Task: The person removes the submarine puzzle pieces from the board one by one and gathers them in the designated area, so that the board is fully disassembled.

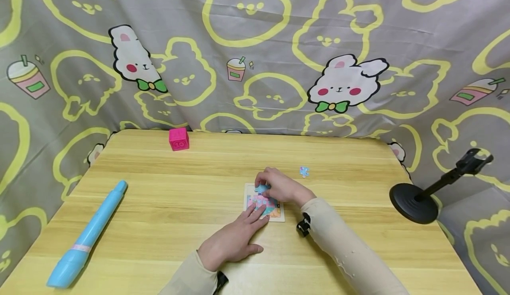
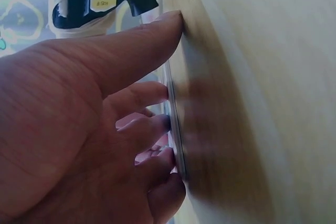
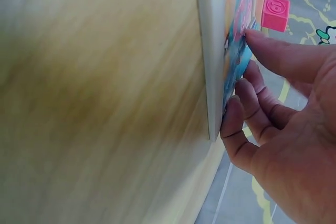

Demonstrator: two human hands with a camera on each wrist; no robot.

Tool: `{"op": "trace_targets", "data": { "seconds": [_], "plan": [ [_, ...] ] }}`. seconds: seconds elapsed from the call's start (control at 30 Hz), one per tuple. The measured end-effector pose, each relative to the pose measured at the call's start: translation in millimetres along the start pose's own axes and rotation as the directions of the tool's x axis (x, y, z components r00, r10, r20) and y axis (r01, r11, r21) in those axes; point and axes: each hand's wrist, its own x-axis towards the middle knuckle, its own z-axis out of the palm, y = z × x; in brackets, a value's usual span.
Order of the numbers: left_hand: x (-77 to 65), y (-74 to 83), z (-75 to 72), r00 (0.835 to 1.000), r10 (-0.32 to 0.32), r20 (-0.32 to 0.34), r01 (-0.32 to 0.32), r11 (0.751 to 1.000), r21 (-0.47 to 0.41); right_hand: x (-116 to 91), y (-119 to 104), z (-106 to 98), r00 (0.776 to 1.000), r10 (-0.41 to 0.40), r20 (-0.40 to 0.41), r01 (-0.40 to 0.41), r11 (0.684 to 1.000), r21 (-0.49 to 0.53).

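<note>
A small jigsaw puzzle in a white frame (image 1: 278, 219) lies flat on the wooden table, its picture pink, blue and orange. My left hand (image 1: 235, 239) rests on its lower left part with fingers extended, and in the left wrist view the fingertips (image 2: 161, 123) touch the frame's edge. Over the puzzle's upper part, my right hand (image 1: 282, 186) pinches a blue puzzle piece (image 1: 261, 189) between thumb and fingers. That piece is partly hidden by the hand; whether it is seated cannot be seen. Another blue puzzle piece (image 1: 304, 171) lies loose to the right, beyond the right hand.
A pink cube (image 1: 179, 139) stands at the table's back left. A long light-blue microphone-shaped object (image 1: 89, 237) lies along the left side. A black stand with a round base (image 1: 413, 203) is at the right edge. Behind the table hangs a patterned grey curtain (image 1: 263, 64).
</note>
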Motion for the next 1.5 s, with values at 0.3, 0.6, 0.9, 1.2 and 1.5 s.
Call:
{"op": "trace_targets", "data": {
  "seconds": [0.3, 0.6, 0.9, 1.2, 1.5],
  "plan": [
    [-0.2, 0.2, 0.4, 1.000, -0.003, 0.005, 0.003, 1.000, -0.011, 0.9, 1.9, -1.8, 0.999, 0.020, -0.050, -0.019, 1.000, 0.021],
    [0.8, 0.0, 0.8, 1.000, 0.001, 0.004, -0.001, 1.000, -0.007, -1.9, 8.3, -4.4, 0.997, 0.066, -0.043, -0.059, 0.987, 0.149],
    [0.5, 0.9, 0.5, 1.000, 0.001, -0.001, -0.001, 1.000, 0.004, -17.8, 16.1, -25.4, 0.992, 0.052, -0.116, -0.026, 0.976, 0.218],
    [-1.4, 2.5, -1.0, 0.999, 0.019, -0.026, -0.017, 0.998, 0.066, -45.4, 41.9, -50.4, 0.969, 0.137, -0.204, -0.087, 0.968, 0.235],
    [-0.6, 1.2, -1.4, 1.000, 0.014, -0.009, -0.014, 1.000, 0.020, -72.5, 79.1, -65.3, 0.939, 0.224, -0.262, -0.159, 0.956, 0.246]
  ]
}}
